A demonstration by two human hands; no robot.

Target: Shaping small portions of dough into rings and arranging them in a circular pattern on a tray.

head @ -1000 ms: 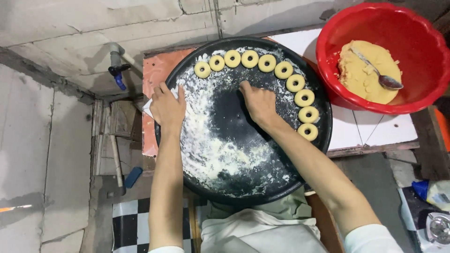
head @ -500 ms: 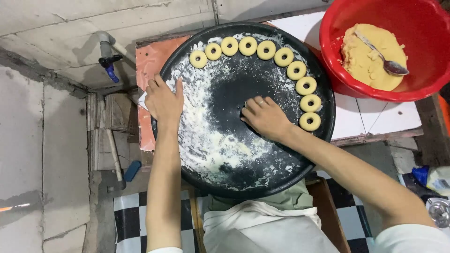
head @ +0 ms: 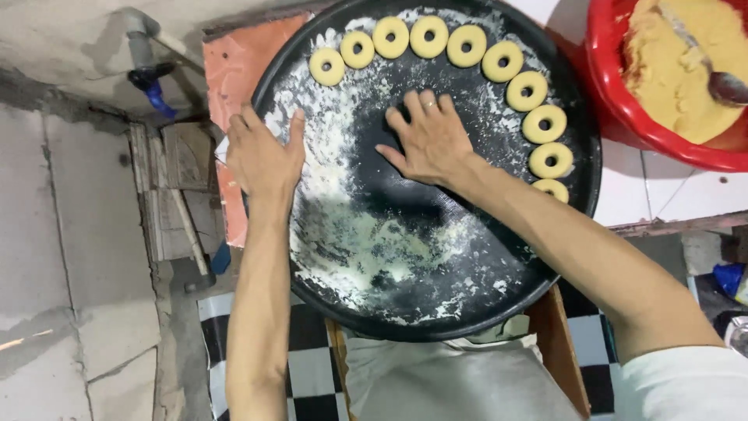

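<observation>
A large round black tray (head: 499,304), dusted with white flour (head: 351,242), fills the middle of the head view. Several pale ring-shaped dough pieces (head: 466,45) line its far and right rim. My left hand (head: 263,154) rests on the tray's left edge, fingers spread, holding nothing. My right hand (head: 427,139) lies flat, palm down, on the bare black centre of the tray, fingers apart, a ring on one finger. It is a little short of the dough rings.
A red bowl (head: 623,117) with yellow dough and a spoon (head: 728,86) stands at the upper right on a white surface (head: 662,195). An orange board (head: 234,70) lies under the tray's left side. A blue tap (head: 152,86) juts from the concrete wall at left.
The camera has come closer to the tray. My right hand slid from near the right-hand dough rings toward the tray's centre. My left hand stayed on the left rim.
</observation>
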